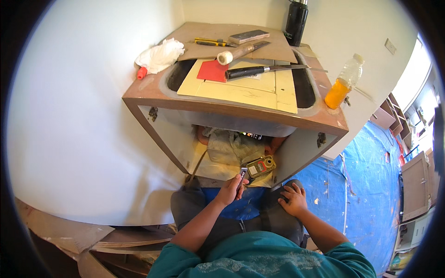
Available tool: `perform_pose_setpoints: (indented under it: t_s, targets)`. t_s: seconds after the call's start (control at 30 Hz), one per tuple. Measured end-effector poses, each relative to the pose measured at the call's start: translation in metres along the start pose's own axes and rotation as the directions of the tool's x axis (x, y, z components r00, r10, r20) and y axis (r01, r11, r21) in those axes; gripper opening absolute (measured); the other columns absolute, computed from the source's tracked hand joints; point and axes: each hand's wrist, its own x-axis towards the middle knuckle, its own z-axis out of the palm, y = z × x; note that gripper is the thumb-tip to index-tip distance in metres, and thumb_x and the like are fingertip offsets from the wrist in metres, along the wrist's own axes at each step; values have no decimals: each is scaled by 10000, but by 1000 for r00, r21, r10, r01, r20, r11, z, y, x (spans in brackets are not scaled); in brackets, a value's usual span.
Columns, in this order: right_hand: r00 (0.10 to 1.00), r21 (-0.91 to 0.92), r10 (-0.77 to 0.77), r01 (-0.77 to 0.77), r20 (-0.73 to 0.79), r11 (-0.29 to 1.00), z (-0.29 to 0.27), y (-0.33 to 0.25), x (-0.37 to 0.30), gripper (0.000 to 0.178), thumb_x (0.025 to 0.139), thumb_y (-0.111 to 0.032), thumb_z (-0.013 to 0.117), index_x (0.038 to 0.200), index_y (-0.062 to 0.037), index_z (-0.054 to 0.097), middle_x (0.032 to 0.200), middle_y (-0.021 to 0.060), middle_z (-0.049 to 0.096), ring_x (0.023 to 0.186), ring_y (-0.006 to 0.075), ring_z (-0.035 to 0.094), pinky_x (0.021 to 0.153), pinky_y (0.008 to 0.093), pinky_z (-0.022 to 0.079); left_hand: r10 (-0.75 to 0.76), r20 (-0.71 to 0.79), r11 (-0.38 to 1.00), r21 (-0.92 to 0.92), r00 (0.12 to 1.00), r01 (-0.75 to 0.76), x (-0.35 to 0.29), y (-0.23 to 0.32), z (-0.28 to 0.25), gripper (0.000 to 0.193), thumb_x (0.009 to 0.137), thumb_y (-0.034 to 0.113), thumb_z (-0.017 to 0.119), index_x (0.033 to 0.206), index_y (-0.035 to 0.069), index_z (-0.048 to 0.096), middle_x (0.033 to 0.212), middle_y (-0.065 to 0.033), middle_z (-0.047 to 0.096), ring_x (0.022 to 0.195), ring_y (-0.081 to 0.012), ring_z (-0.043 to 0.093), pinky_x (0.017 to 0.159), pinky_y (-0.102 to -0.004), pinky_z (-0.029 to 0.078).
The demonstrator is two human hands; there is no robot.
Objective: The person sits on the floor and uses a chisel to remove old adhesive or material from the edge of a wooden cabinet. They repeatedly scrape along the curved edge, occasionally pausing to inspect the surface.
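My left hand (227,192) is closed around a slim dark thing with a pale silver end (242,174), held upright in front of the open cabinet; its exact kind is unclear. Just beyond it, on the cabinet floor, lies a yellowish rectangular tin (260,167) with a round spout. My right hand (293,199) rests on my right knee, fingers spread, holding nothing. Behind the tin, a grey-green crumpled cloth (250,147) drapes over a pale box-like object (222,150). Reddish-brown shapes at both sides of the cloth are partly hidden in the cabinet.
Above, a cream panel (241,95) lies over the countertop cutout, bearing a black-handled knife (245,72) and red sheet (212,71). Behind are a pale-handled scraper (241,52), yellow cutter (211,42) and sanding block (249,36). An orange drink bottle (340,88) stands near the right edge.
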Motion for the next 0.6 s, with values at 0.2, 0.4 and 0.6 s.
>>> perform_pose_setpoints:
  t_s: [0.2, 0.4, 0.6]
  targets:
    - [999, 34, -7, 8, -32, 999, 6, 9, -6, 445, 895, -487, 641, 1214, -190, 733, 1473, 26, 556, 1485, 335, 322, 1203, 640, 163, 624, -91, 686, 540, 776, -488, -56, 175, 27, 461, 1038, 400, 567, 1270, 4, 610, 808, -20, 571, 712, -99, 530, 676, -274, 477]
    - [995, 84, 18, -9, -102, 996, 2, 21, -15, 438, 885, -463, 659, 1205, -177, 744, 1443, 24, 588, 1479, 324, 338, 1205, 624, 177, 801, -190, 125, 981, 568, 152, -17, 371, -2, 571, 988, 538, 563, 985, -14, 708, 932, -208, 684, 842, -333, 668, 743, -449, 520]
    - [991, 147, -3, 22, -131, 989, 8, 23, -19, 411, 876, -437, 673, 1185, -176, 746, 1423, 47, 604, 1462, 346, 369, 1192, 626, 198, 582, -256, -115, 914, 772, 389, 30, 403, -22, 617, 969, 605, 548, 983, 16, 731, 974, -190, 704, 917, -334, 692, 802, -460, 543]
